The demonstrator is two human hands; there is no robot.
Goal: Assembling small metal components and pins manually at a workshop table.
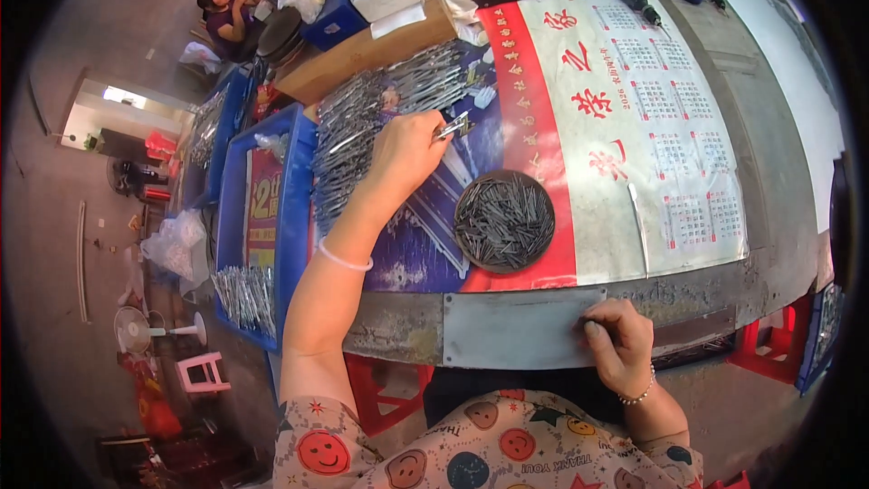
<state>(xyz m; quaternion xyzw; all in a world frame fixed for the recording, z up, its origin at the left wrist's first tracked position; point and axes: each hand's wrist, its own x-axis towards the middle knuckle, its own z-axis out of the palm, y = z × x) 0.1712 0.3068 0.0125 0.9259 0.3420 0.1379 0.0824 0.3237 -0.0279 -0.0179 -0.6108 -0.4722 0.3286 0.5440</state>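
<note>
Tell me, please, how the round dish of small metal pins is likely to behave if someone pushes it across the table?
The round dish looks shallow and wide, so it probably slides rather than tips. Its heap of thin metal pins likely makes it heavy for its size. It rests on a glossy calendar sheet, so it may slide easily, and loose pins could spill.

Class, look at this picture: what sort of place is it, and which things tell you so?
Probably a small hand-assembly workshop: a heap of thin metal pieces on the workbench, a round dish of dark metal pins, and blue plastic crates alongside.

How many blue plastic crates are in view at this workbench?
2, possibly more hidden. One blue crate stands just left of the left hand, holding metal parts. A second blue crate sits farther left, behind it; clutter hides its far end.
</note>
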